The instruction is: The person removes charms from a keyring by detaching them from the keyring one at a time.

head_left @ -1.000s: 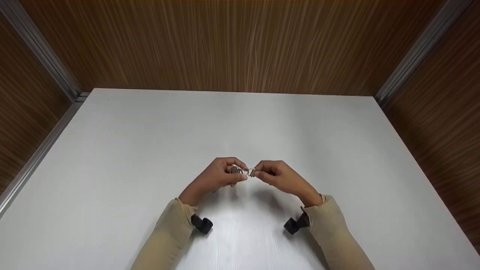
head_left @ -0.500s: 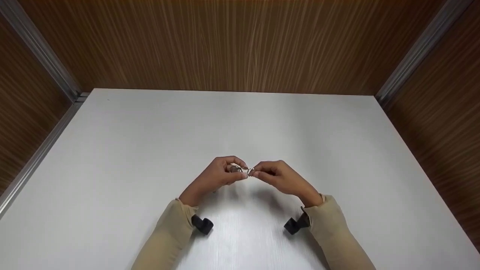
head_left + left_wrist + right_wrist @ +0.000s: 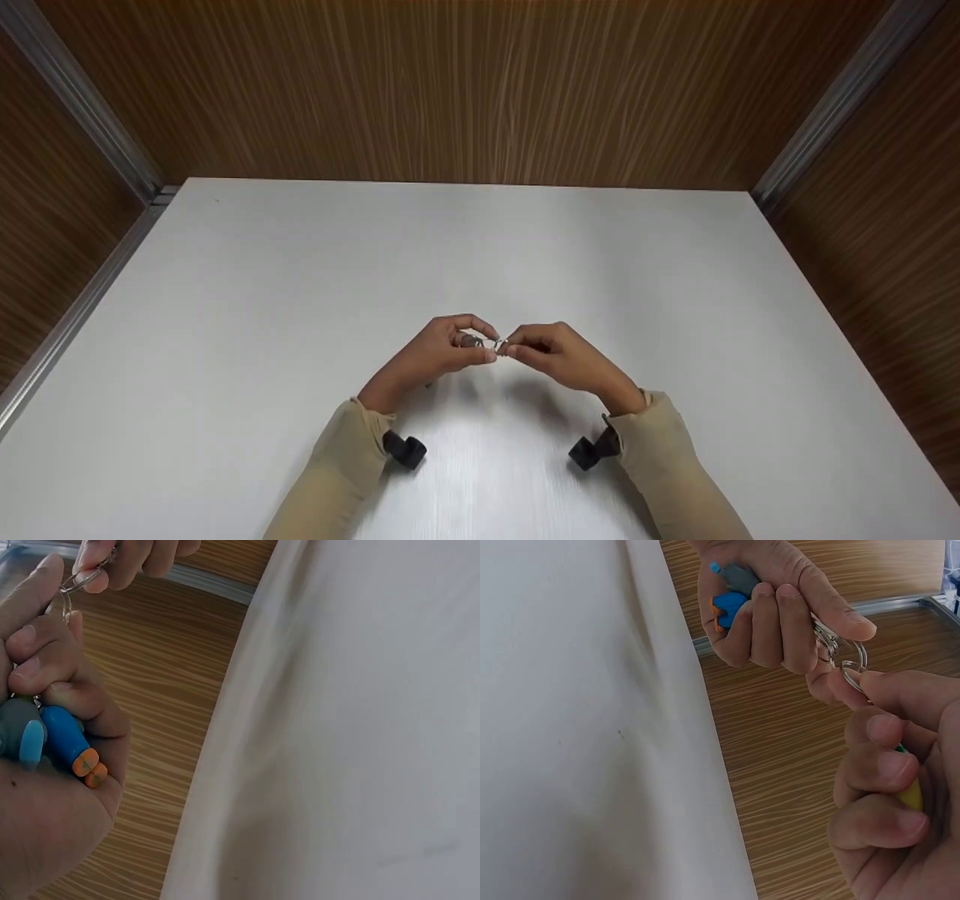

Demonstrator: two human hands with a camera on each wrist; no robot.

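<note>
Above the white table [image 3: 300, 300], near its front middle, I logged both hands raised together, fingertips almost touching. Left hand [image 3: 439, 352]: fingers curled round a blue, grey and orange charm [image 3: 52, 742], pinching its metal ring [image 3: 826, 637]. Right hand [image 3: 559, 356]: pinching a second ring [image 3: 853, 669], with a yellow piece [image 3: 910, 795] tucked in the palm. Rings met between the hands.

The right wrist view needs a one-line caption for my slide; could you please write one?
Left hand grips a blue and grey charm while the right hand pinches a metal key ring joined to it.
</note>
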